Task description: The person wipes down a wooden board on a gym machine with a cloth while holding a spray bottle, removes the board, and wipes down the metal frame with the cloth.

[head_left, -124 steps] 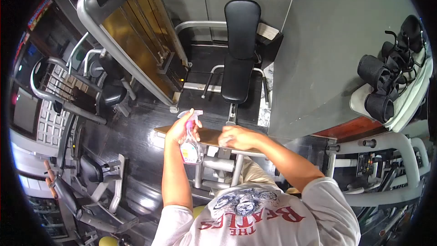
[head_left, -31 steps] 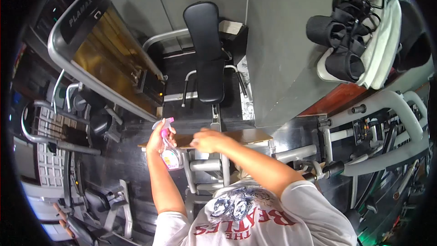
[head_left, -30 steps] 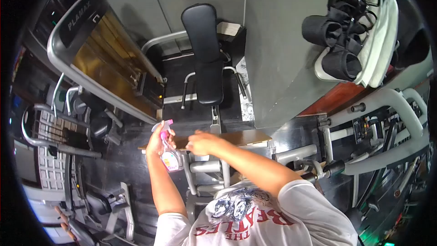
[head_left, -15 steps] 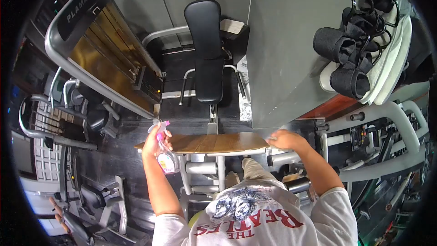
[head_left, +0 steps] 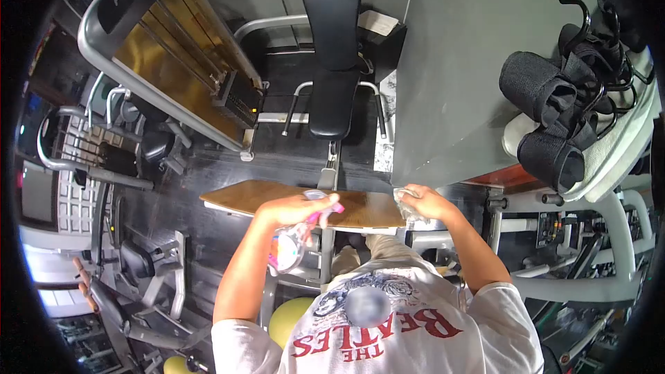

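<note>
My left hand [head_left: 291,212] is wrapped round the neck of a clear spray bottle [head_left: 287,252] with a pink and white trigger head. The bottle tilts in front of the near edge of a brown wooden board [head_left: 242,195], its nozzle pointing right. At the board's right end, my right hand [head_left: 431,203] is closed on a crumpled pale cloth [head_left: 404,201], which touches or hovers just over the surface; I cannot tell which. The board lies across a grey metal frame near my waist.
Ahead stands a black padded seat [head_left: 331,24] beside a weight-stack machine [head_left: 149,41]. A grey wall panel [head_left: 464,62] rises at the right, near hanging black straps [head_left: 540,86]. White machine tubing [head_left: 613,235] is low right. A yellow-green ball [head_left: 285,320] sits by my left side.
My left hand and the spray bottle have moved right, in front of the board's middle. My right hand has shifted slightly, and the cloth in it now shows. The view has tilted down.
</note>
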